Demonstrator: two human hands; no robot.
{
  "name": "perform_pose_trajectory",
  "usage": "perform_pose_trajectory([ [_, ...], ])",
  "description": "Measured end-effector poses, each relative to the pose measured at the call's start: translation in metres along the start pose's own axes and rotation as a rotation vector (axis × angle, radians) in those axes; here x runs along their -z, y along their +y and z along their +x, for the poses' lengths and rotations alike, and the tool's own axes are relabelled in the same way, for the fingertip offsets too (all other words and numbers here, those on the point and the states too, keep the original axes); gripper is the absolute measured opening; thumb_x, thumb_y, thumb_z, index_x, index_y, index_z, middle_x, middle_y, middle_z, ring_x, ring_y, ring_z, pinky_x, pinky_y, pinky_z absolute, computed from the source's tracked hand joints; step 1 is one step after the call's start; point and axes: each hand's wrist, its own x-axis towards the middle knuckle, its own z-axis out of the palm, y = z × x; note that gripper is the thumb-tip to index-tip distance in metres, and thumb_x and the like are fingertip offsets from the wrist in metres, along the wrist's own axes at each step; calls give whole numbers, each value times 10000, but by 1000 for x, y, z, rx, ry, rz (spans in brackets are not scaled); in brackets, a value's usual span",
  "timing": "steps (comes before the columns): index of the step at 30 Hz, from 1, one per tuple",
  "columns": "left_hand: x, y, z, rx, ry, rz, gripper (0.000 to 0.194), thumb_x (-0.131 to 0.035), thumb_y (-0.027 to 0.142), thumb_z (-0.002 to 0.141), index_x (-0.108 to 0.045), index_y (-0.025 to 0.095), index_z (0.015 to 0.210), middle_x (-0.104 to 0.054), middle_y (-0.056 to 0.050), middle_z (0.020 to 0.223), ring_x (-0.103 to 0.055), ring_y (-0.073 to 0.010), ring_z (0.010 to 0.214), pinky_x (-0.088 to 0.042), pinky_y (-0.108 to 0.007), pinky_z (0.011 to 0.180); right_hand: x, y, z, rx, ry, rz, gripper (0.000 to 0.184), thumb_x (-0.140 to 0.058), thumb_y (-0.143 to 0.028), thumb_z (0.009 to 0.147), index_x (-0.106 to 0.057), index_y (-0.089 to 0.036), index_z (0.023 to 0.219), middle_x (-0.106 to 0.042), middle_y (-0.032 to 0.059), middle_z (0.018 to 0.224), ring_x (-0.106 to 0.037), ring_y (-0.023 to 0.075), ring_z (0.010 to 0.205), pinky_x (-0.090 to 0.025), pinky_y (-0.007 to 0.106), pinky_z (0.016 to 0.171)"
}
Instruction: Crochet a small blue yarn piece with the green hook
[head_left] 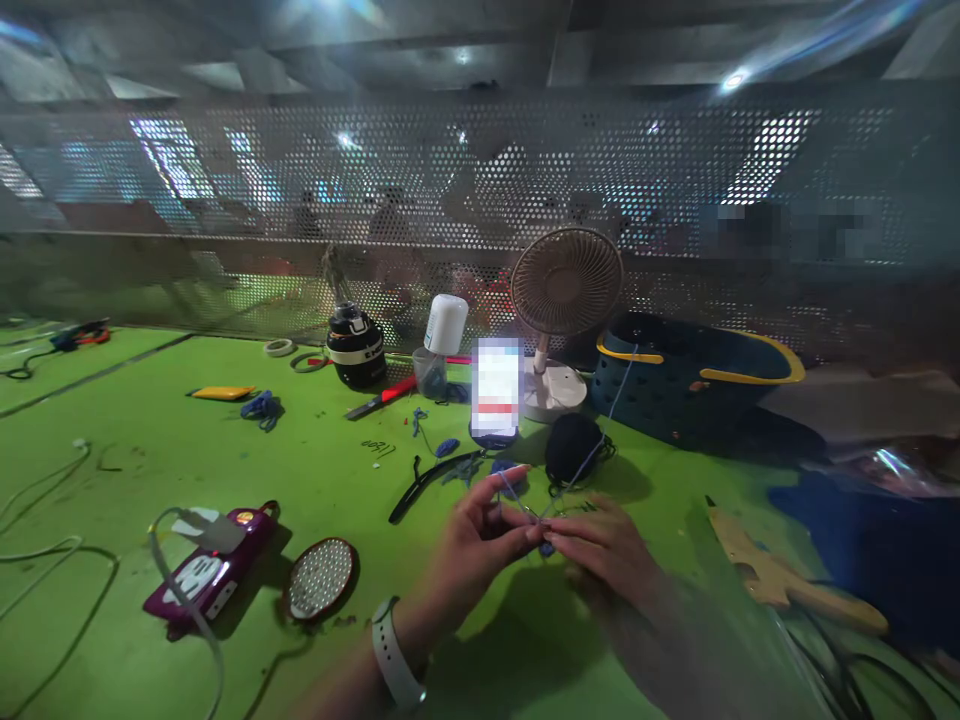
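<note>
My left hand (480, 545) and my right hand (604, 550) meet fingertip to fingertip over the green table (150, 440), both pinched closed. Between them is a small blue knot or crochet piece with a thin hook or needle (541, 518). A blue thread (600, 440) runs up from my fingers past a dark ball of yarn (574, 447) toward the navy basket (690, 385). My left wrist wears a white band. A phone (496, 392) stands propped just beyond my hands.
A small fan (562, 300), a white cup-like device (444, 335), a black jar (356, 345), a red-handled knife (382, 397), a purple power strip (210, 570), a round mirror (321, 580), a black hairband (427, 480) and a wooden piece (780, 575). A perforated metal screen backs the table.
</note>
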Motion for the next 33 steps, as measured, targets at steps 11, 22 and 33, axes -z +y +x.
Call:
perform_pose_trajectory([
  [11,1,3,-1,51,-37,-21,769,-865,143,671,-528,180,1361,-715,4,710,-667,-119,701,-513,-258,739,0,0,-3,153,65,-219,322,-557,-207,932,-642,-272,1236,-780,37,1055,-723,213,927,-361,499,1115],
  [22,-7,-4,-3,-118,115,199,731,-858,211,683,-535,164,1337,-731,-12,739,-673,-160,732,-516,-296,737,-2,-10,-1,-31,-30,-165,248,-559,-189,951,-639,-282,1166,-764,25,1093,-717,206,983,-293,499,1177],
  [33,9,1,-1,158,-177,-144,670,-864,106,651,-609,141,1270,-694,15,671,-639,-104,627,-487,-234,692,15,-1,2,117,-51,-81,304,-596,-360,942,-621,-300,1239,-773,44,1040,-714,239,940,-316,580,1138],
])
